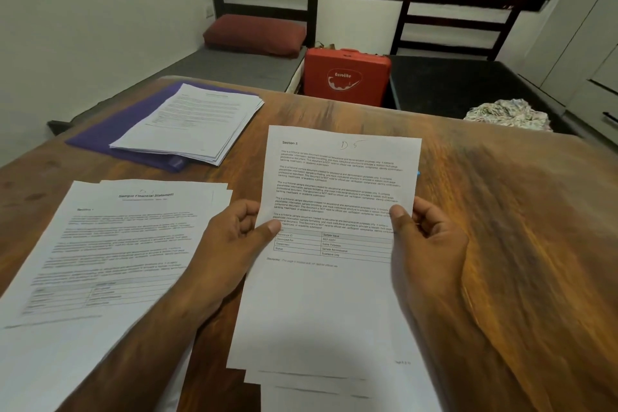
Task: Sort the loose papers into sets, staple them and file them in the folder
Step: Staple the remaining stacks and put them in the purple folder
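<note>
Fanning along the left edge of the table (501,211), loose papers (100,244) lie near a purple folder (110,130) bearing a paper stack (190,124) at the far left corner. The left hand (230,237) pinches the left side of the Section 5 sheets (334,294), the right hand (428,244) their right side, thumbs on top, above the near edge's middle.

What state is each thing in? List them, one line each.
Held sheets: several, loosely offset, pinched at both side edges.
Left hand: grips their left edge.
Right hand: grips their right edge.
Near stack: flat on table, fanned.
Folder: flat, partly covered.
Far stack: lies on the folder.
</note>
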{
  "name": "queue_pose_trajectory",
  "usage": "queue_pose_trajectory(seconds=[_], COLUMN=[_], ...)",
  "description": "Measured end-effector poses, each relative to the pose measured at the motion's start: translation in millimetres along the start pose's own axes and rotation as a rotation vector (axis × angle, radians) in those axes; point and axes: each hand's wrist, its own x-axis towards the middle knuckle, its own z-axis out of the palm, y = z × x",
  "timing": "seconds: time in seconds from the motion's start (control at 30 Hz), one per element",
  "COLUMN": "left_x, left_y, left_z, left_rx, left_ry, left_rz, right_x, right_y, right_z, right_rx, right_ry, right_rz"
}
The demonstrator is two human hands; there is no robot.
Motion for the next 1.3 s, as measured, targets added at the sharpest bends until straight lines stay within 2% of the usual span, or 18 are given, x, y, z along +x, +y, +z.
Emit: queue_pose_trajectory(seconds=[0.23, 0.33, 0.43, 0.53, 0.7, 0.83, 0.9, 1.0, 1.13, 1.3], left_x=[0.4, 3.1, 8.3, 13.4, 18.3, 14.3, 12.0, 7.6, 9.3, 21.5], left_y=[2.2, 10.4, 24.6, 42.2, 51.4, 47.2, 42.6, 42.1, 43.4, 34.3], left_z=[4.3, 10.1, 30.0, 69.3, 142.8, 192.8, 210.7, 220.3, 202.7, 137.5], left_rx=[0.065, 0.151, 0.216, 0.188, 0.281, 0.451, 0.622, 0.850, 0.859, 0.917], left_ry=[-0.001, -0.005, -0.017, -0.123, -0.280, -0.392, -0.411, -0.362, -0.318, -0.169], left_rz=[-0.002, 0.000, 0.040, 0.034, 0.001, 0.029, 0.081, 0.159, 0.185, 0.243], right_x=[2.7, 6.7, 17.9, 38.2, 61.6, 60.4, 58.8, 56.0, 47.7, 32.8], right_y=[-1.3, -13.3, -36.1, -56.3, -68.3, -79.1, -83.1, -87.0, -84.5, -60.8], right_z=[0.6, -5.7, -26.3, -64.9, -143.8, -186.9, -200.3, -202.2, -165.9, -93.1], right_rx=[0.016, -0.066, -0.281, -0.462, -0.863, -1.180, -1.304, -1.431, -1.441, -1.346], right_ry=[0.021, 0.032, 0.012, 0.057, 0.160, 0.204, 0.201, 0.147, 0.113, -0.110], right_rz=[0.014, 0.008, -0.033, -0.069, -0.078, -0.035, 0.006, 0.053, -0.061, -0.152])
